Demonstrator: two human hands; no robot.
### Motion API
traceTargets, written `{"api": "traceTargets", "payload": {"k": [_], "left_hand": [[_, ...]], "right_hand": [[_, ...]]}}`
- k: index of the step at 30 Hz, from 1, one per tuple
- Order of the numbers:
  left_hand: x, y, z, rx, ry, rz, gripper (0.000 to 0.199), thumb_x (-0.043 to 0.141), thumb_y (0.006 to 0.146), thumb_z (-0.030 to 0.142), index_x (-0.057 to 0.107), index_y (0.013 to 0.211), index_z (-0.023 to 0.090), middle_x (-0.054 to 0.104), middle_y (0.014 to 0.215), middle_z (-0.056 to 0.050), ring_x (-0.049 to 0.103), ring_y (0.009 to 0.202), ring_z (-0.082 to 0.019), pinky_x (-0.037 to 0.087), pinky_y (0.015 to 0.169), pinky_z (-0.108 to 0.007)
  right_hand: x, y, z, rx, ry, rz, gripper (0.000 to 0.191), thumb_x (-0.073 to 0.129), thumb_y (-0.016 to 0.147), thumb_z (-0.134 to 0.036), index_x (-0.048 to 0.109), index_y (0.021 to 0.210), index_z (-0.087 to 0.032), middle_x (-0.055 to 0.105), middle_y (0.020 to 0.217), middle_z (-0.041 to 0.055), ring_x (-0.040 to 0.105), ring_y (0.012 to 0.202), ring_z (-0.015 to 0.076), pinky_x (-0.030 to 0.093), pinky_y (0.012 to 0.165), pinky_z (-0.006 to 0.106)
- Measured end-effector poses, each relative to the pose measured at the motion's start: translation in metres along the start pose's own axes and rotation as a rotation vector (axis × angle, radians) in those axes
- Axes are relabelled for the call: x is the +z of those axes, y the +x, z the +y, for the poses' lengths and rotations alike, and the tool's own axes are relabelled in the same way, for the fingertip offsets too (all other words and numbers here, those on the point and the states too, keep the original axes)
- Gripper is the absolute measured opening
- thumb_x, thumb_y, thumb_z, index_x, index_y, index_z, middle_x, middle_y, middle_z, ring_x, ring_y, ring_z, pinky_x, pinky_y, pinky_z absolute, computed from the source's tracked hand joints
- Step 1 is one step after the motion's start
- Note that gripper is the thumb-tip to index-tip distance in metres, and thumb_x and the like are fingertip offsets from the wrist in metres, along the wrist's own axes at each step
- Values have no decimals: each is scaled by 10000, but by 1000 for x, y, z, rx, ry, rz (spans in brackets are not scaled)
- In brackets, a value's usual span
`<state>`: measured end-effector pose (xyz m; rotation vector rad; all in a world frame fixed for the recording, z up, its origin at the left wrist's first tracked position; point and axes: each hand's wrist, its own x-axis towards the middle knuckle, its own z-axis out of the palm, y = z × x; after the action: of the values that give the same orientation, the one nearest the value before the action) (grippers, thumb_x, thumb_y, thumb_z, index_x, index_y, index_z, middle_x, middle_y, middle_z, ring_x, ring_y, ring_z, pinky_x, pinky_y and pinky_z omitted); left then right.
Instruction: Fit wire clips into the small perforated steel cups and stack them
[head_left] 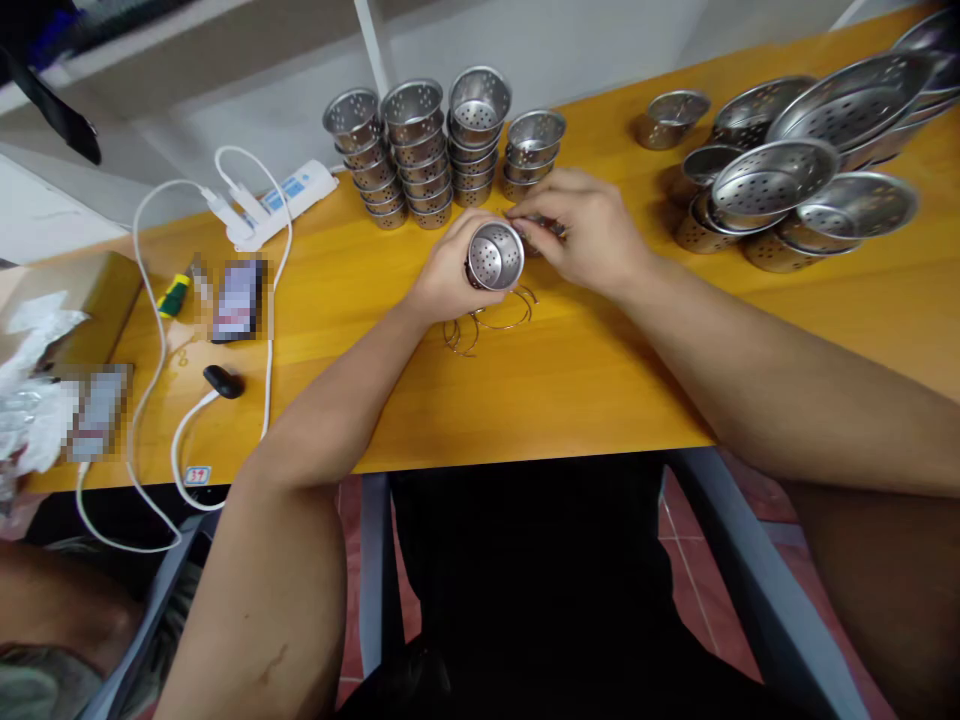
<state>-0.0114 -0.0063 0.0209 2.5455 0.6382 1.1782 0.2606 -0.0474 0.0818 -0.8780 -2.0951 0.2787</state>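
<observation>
A silvery, round, perforated metal cup (496, 257) sits in the left hand (442, 268) over the middle of the yellow wooden table (570, 400) — mouth up toward the viewer, long axis running downward. The left fingers wrap its wall. The right hand (589, 228) is half curled beside the rim — its grip I cannot tell. Thin coppery wires (508, 326) lie nearer; stacked perforated metal cups (414, 125) stand at the far side.

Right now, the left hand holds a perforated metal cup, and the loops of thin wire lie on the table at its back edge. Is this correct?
One place is wrong: the head view shows the loops of thin wire on the near side of the left hand, toward the front edge of the table. The left hand does hold a perforated metal cup.
</observation>
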Motion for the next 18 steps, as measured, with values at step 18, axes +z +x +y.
{"api": "traceTargets", "payload": {"k": [18], "left_hand": [[12,-8,-31,-68,52,160,1015,718,1164,680,103,1924,408,525,1845,-166,632,1727,-337,568,1458,-582]], "right_hand": [[2,4,19,159,153,246,415,759,1152,-799,691,1074,-397,764,992,53,652,857,338,545,807,549]]}}
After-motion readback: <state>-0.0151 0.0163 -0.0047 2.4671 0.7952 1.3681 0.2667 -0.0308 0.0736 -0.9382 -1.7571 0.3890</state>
